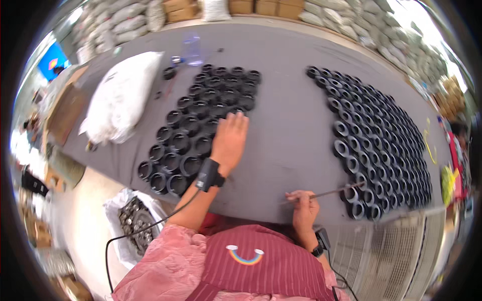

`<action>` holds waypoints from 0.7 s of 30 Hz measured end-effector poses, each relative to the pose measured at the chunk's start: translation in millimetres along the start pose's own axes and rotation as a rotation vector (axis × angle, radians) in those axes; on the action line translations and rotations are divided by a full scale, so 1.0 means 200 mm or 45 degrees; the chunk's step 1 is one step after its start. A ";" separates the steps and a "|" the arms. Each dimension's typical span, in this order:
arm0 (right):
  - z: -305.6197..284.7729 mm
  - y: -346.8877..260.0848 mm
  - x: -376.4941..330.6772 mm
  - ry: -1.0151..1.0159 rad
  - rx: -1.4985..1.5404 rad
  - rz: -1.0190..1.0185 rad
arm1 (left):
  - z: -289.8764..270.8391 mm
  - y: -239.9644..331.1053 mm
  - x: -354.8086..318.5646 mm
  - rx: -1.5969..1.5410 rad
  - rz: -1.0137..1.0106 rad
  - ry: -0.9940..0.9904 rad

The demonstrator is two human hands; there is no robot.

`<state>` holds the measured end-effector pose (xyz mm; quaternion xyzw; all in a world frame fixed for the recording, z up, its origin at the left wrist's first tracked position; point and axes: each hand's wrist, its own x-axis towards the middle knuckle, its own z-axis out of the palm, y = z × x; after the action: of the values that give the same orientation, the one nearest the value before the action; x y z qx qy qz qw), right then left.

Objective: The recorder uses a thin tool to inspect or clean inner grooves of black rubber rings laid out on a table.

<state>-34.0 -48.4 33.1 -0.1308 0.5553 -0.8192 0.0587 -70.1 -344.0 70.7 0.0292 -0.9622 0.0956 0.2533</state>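
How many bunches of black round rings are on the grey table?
2: one bunch of black round rings by the left hand, another bunch at right on the grey table.

The single head-worn fisheye view looks steeply down from above and behind the left fingers (pixel 236 120) and right fingers (pixel 302 195), facing forward across the surface (pixel 283 115), near enough that the apron (pixel 238 278) looms just behind them, yet wide enough to take in stacked sacks (pixel 128 22) far beyond them
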 end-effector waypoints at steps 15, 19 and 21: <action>-0.43 -0.45 0.14 0.430 -2.042 -0.601 | -0.05 0.15 -0.01 -0.327 -0.050 -0.127; -0.32 -0.34 0.19 0.167 -1.803 -0.478 | -0.21 0.35 -0.13 -0.912 0.211 -0.094; -0.20 -0.29 0.19 -0.010 -1.495 -0.309 | -0.24 0.43 -0.19 -1.134 0.224 -0.155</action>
<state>-79.1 0.3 79.4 -0.2069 0.8960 -0.3756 -0.1153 -23.2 -249.5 78.9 -0.1588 -0.9215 -0.3080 0.1752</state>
